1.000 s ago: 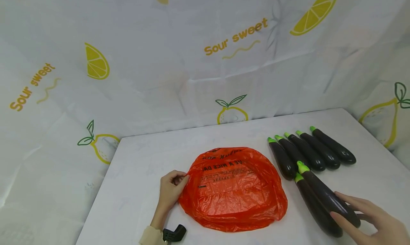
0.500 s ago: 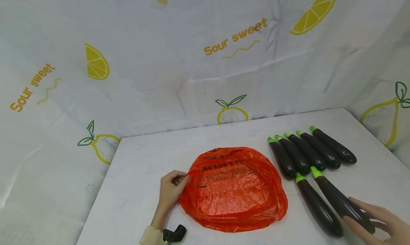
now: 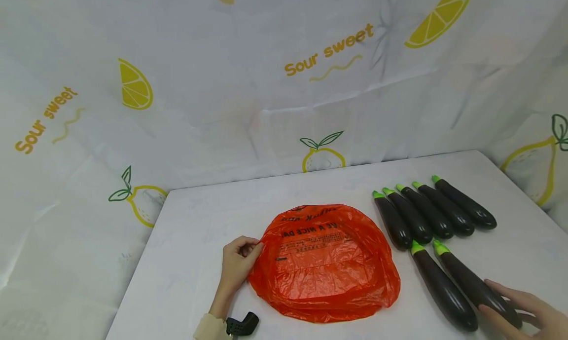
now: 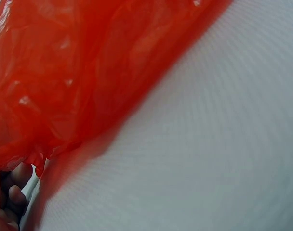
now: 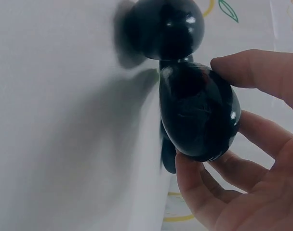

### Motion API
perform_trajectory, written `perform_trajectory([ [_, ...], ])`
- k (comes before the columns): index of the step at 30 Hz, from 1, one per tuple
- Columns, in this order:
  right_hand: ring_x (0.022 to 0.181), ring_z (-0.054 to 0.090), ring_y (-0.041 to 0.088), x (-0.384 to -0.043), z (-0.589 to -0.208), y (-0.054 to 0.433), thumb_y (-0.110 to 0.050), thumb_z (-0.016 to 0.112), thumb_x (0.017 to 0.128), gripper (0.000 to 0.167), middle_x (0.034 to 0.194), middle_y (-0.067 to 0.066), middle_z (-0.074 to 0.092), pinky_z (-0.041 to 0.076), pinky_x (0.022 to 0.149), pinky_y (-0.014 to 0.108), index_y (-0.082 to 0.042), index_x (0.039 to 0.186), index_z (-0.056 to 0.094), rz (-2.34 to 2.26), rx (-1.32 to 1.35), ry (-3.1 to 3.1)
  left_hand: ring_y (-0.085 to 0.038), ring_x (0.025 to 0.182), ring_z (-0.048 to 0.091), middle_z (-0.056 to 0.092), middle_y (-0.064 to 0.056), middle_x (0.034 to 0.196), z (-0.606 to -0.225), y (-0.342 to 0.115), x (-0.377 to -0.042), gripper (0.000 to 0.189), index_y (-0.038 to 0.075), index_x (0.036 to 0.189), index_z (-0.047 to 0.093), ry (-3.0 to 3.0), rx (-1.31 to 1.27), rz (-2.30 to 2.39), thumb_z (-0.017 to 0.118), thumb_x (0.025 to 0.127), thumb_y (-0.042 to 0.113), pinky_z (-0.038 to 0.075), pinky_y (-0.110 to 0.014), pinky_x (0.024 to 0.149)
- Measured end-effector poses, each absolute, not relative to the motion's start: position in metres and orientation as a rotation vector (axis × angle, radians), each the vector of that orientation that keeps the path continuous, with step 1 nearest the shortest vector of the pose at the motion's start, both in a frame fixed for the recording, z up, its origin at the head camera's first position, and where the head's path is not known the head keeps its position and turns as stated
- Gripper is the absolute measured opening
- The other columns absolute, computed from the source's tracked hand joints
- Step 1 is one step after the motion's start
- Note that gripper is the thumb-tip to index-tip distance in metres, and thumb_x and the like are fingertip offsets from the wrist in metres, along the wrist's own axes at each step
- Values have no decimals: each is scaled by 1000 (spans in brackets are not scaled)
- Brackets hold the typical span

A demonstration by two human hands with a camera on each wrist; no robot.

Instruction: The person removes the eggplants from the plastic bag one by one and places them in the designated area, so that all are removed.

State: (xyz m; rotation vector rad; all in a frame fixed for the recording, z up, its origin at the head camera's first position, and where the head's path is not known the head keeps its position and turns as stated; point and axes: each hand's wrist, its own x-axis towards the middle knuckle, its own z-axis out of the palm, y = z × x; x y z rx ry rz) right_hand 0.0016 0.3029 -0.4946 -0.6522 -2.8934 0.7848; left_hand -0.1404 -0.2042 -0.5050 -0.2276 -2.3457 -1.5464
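Observation:
My left hand (image 3: 239, 261) pinches the left edge of a red plastic bag (image 3: 319, 276), which lies spread with its mouth wide and black print showing. In the left wrist view, the bag (image 4: 88, 62) gathers to a small crumpled tip by the curled fingers. At the lower right, my right hand (image 3: 530, 308) grips the thick end of a dark eggplant (image 3: 472, 281) with a green stem. The right wrist view shows thumb and fingers around that rounded end (image 5: 199, 113), with a shadow on the table beside it. Another eggplant (image 3: 443, 290) lies just left of it.
Several more eggplants (image 3: 419, 214) lie in a slanted row behind, right of the bag. A black device (image 3: 241, 324) sits at my left wrist. The white table (image 3: 199, 221) meets a lemon-print sheet (image 3: 222, 108) at its back edge.
My right hand has moved right and slightly nearer with its eggplant. That eggplant overlapped the one to its left before; a gap now separates them. My left hand stays on the bag.

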Motion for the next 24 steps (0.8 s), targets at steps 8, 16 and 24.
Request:
perform_trajectory([
  [8, 113, 49, 55, -2, -491, 309, -28, 81, 86, 69, 133, 41, 48, 49, 87, 67, 8, 138, 53, 835, -666, -2998, -1, 63, 46, 65, -16, 70, -483, -195, -131, 4, -8, 84, 73, -2338, -225, -1534, 76, 84, -4, 40, -17, 59],
  [16, 117, 45, 57, -7, -488, 313, -35, 77, 89, 72, 137, 42, 45, 48, 91, 68, 8, 141, 50, 835, -658, -3072, -1, 63, 46, 64, -16, 70, -477, -194, -128, 4, -8, 85, 73, -2332, -219, -1572, 76, 83, -5, 40, -17, 59],
  [24, 113, 48, 57, -10, -491, 316, -33, 78, 89, 70, 134, 42, 48, 49, 88, 67, 10, 138, 53, 846, -596, -3053, -1, 64, 46, 64, -15, 71, -476, -193, -127, 5, -7, 85, 73, -2339, -200, -1574, 75, 85, -3, 41, -18, 59],
])
